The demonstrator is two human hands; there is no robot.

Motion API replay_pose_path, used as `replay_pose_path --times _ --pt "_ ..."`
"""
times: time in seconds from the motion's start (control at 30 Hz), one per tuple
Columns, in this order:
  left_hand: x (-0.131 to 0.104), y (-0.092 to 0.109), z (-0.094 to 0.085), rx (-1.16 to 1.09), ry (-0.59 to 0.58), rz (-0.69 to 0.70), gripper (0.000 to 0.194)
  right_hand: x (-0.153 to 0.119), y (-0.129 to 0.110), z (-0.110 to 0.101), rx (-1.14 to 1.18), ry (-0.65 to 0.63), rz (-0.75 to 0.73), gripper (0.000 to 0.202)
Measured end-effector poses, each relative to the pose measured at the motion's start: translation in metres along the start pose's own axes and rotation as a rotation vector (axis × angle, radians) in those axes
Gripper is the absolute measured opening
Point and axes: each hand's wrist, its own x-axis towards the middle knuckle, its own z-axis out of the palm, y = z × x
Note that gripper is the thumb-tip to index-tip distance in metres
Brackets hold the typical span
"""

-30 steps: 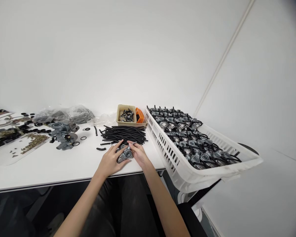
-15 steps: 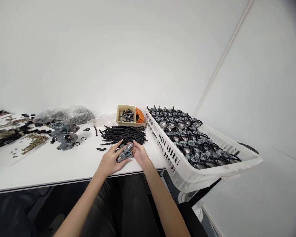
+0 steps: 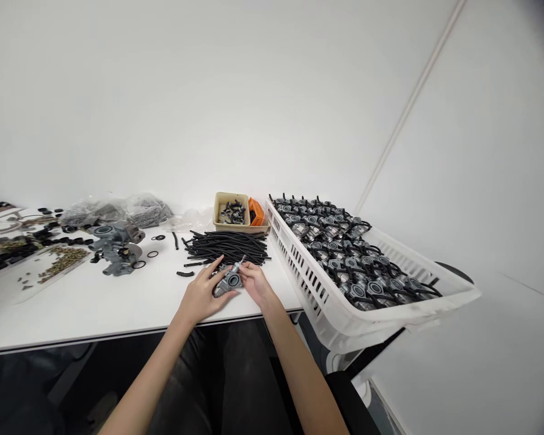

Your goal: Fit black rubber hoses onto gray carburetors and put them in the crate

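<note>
A grey metal carburetor (image 3: 230, 281) rests at the table's front edge, with its round flanged opening facing me. My left hand (image 3: 205, 293) is wrapped round its left side, thumb below and fingers over the top. At its right side, the fingers of my right hand (image 3: 255, 284) are pinched together close to the carburetor's upright stem; whatever is between them is too small to make out. Just behind lies a pile of black rubber hoses (image 3: 224, 246). A short piece of black hose (image 3: 185, 273) lies to the left.
On the right, a white plastic crate (image 3: 299, 266) holds rows of carburetors with hoses. A beige bin (image 3: 231, 197) and an orange basket (image 3: 257, 211) stand by the wall. Leftward are more carburetors (image 3: 118, 248), black rings (image 3: 152, 254), brass fittings (image 3: 63, 263) and plastic-bagged parts (image 3: 147, 208).
My right fingers have shifted from the top of the stem down to the carburetor's right side and closed up more. The left hand keeps its hold.
</note>
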Motion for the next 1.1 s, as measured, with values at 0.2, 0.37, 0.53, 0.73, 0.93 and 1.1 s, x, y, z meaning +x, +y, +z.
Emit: replay_pose_path --times 0.2,0.37,0.53,0.73,0.93,1.1 --pt "-0.0009 -0.0017 0.0008 -0.017 -0.007 0.006 0.057 -0.0007 0.0013 0.0009 -0.053 -0.016 -0.008 0.038" --pt "-0.0006 -0.0003 0.0003 -0.011 -0.018 0.042 0.057 -0.0028 -0.0002 0.0033 -0.094 -0.022 -0.005 0.039" --pt "-0.0006 0.0002 0.0003 -0.013 -0.010 0.065 0.057 -0.0034 0.0003 0.0054 -0.098 -0.011 -0.024 0.035" --pt "0.0000 0.0009 -0.0007 -0.007 -0.015 0.051 0.056 -0.0044 -0.0005 0.0055 -0.097 -0.002 -0.034 0.034" --pt "-0.0008 -0.0001 -0.0004 -0.016 -0.007 0.032 0.057 -0.0012 -0.0021 0.0020 -0.003 0.039 0.064 0.028" --pt "-0.0018 -0.0022 0.0012 -0.020 0.007 0.017 0.055 0.0002 -0.0008 -0.0002 0.021 0.038 0.052 0.011"
